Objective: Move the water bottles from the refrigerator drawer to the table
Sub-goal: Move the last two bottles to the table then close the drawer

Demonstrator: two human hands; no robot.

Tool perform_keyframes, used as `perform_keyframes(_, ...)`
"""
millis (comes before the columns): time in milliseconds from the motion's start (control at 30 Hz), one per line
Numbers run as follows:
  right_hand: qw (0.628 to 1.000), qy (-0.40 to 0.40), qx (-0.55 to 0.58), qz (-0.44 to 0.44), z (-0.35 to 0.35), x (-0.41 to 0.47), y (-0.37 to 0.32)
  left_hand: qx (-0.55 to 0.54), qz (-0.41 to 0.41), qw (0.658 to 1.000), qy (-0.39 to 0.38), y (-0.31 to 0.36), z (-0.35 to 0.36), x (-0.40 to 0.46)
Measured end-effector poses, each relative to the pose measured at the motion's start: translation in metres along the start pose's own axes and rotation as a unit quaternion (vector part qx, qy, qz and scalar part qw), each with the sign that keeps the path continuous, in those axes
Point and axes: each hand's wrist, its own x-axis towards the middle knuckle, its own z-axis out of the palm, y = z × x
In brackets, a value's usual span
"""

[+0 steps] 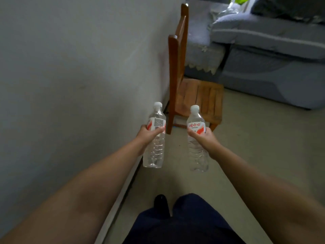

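Note:
I hold two clear plastic water bottles upright in front of me, each with a white cap and a red-and-white label. My left hand [149,133] is shut around the middle of the left water bottle [155,148]. My right hand [204,138] grips the right water bottle [197,155] at its label. Both bottles hang in the air above the floor, a short gap apart. Neither the refrigerator drawer nor the table is in view.
A grey wall [79,76] runs close along my left. A wooden chair [197,95] stands against it just ahead of the bottles. A grey sofa [272,55] fills the upper right. Pale floor [255,138] lies between them. My dark trousers and a shoe show below.

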Motion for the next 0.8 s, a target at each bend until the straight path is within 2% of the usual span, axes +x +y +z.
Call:
perform_keyframes(300,0.989,0.093,0.109,0.020,-0.087,0.033,0.019,0.145,-0.032,0.981,-0.122,0.048,0.105,0.040)
perform_keyframes(467,0.977,0.147,0.149,0.049,-0.155,0.063,0.033,0.211,-0.033,0.964,-0.156,0.071,0.193,0.082)
perform_keyframes(800,0.942,0.266,0.187,0.083,-0.306,0.105,0.043,0.246,-0.027,0.943,-0.223,0.110,0.367,0.144)
